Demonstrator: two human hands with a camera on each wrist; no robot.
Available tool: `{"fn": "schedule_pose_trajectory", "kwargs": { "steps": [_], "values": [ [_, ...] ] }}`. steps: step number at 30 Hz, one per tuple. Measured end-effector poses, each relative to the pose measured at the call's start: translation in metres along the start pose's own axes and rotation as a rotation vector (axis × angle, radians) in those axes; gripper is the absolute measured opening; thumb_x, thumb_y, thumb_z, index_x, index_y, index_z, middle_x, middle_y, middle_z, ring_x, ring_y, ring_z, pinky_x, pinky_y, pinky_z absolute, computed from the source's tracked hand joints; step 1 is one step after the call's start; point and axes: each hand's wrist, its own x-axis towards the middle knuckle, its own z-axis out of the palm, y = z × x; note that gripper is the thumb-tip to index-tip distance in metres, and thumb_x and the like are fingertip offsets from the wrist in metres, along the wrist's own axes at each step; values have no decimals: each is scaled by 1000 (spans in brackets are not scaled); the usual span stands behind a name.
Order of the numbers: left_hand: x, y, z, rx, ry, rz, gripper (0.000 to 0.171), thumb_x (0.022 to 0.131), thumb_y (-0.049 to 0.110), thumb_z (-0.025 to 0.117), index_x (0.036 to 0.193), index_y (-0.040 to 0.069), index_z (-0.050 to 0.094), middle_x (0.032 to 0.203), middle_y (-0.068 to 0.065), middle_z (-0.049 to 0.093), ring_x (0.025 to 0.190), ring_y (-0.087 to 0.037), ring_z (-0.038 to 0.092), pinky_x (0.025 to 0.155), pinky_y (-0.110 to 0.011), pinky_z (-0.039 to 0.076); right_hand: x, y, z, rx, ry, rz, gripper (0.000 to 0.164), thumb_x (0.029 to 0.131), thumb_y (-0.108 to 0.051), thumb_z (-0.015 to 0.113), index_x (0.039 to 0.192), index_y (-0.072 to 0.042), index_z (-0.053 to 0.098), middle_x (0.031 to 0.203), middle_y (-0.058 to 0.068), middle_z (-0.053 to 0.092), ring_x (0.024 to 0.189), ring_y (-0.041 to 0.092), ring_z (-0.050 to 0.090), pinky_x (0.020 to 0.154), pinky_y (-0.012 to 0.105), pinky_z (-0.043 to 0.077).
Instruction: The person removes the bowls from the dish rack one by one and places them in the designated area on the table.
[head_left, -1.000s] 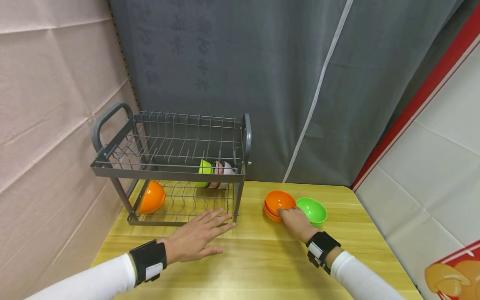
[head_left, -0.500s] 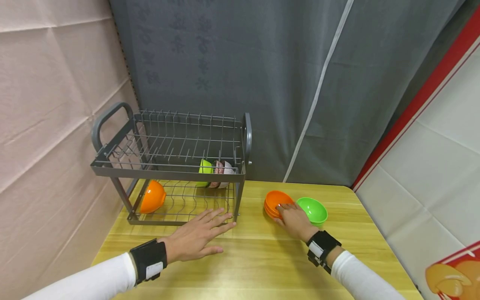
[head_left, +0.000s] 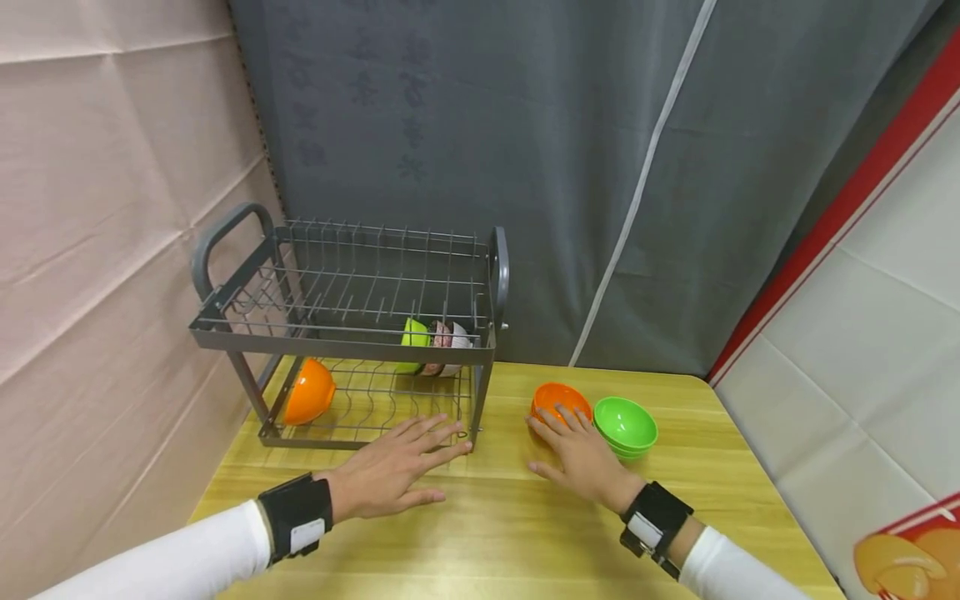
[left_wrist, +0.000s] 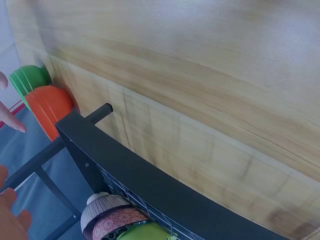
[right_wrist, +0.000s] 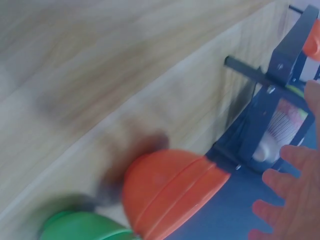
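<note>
My right hand (head_left: 588, 462) is spread wide beside a stack of orange bowls (head_left: 557, 393) and holds nothing. In the right wrist view a gap lies between its fingers and the nested orange bowls (right_wrist: 167, 187). Just right of that stack stand nested green bowls (head_left: 626, 425). My left hand (head_left: 393, 471) has its fingers spread in front of the two-tier dish rack (head_left: 341, 342) and grips nothing. On the rack's lower tier, an orange bowl (head_left: 310, 393) leans on its side at the left. A lime bowl (head_left: 415, 333) and patterned bowls (head_left: 442, 336) stand on edge at the right.
The wooden table (head_left: 480, 542) extends in front of the rack and the stacks. A grey curtain (head_left: 555, 183) hangs behind. Pale cloth (head_left: 127, 275) covers the left side, and a white panel with red trim (head_left: 847, 350) stands at the right.
The right hand has let go of the orange bowls, spread its fingers and drawn back slightly toward me. The left hand stays in place. The view has shifted slightly.
</note>
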Motion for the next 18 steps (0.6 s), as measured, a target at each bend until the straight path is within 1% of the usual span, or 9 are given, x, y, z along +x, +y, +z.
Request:
{"fn": "schedule_pose_trajectory", "kwargs": {
  "steps": [6,10,15,18],
  "values": [
    [-4,-1,-4,-16,-20,-47,70,102,66,31,162,30,26,170,-5,22,155,-34,26,124,-57,30,-2,-18,-2,-12,22,-47,77,96,-66,50,157,-21,39,159,7,47,147,44,39,122,62,31],
    [-7,-2,-6,-13,-11,-57,70,102,66,32,161,30,27,170,-5,22,155,-35,27,123,-58,31,-1,-29,-4,0,28,-82,76,97,-68,46,158,-23,38,158,7,47,148,42,39,122,62,30],
    [-10,-4,-5,7,1,-57,70,102,65,34,161,28,28,170,-6,21,155,-34,27,123,-57,32,0,-41,-6,-4,-7,-115,78,97,-71,41,159,-24,35,160,9,43,150,40,36,124,61,26],
    [-13,-5,-5,20,-10,-69,70,102,66,33,162,29,25,170,-5,20,156,-33,26,123,-56,32,2,-48,-6,-11,-26,-128,79,97,-73,37,160,-26,32,162,8,41,151,39,35,125,60,24]
  ]
}}
